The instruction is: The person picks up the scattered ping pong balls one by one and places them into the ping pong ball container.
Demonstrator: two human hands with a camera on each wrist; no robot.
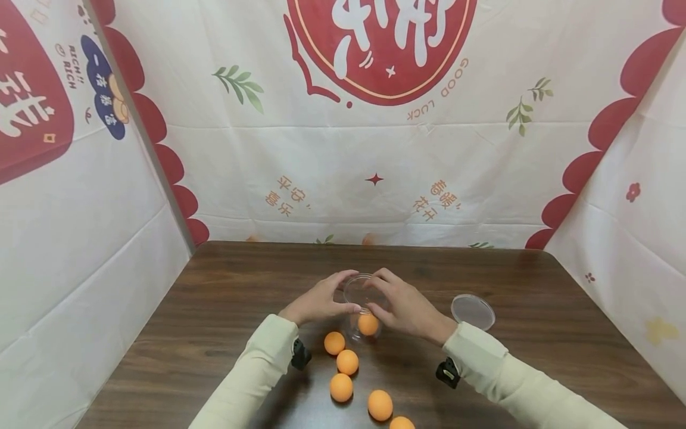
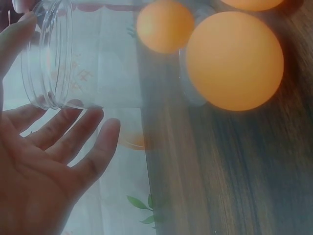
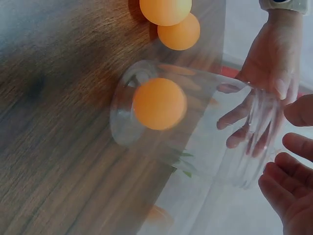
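A clear, wide-mouthed plastic jar (image 1: 362, 292) stands upright on the wooden table, its threaded rim at the top. One orange ball (image 1: 368, 325) is inside, low near the base. My left hand (image 1: 321, 300) holds the jar by its neck, with the thumb on the near side and the fingers around the far side, as the left wrist view shows. At the right of the rim is my right hand (image 1: 404, 307). In the right wrist view its thumb and fingers (image 3: 276, 183) are spread apart beside the mouth, with nothing between them.
Several loose orange balls (image 1: 341, 388) lie in a line in front of the jar, running toward the near edge. A clear round lid (image 1: 473, 311) lies flat by the right forearm. Printed cloth (image 1: 332, 149) hangs behind the table (image 1: 230, 286) and along both sides.
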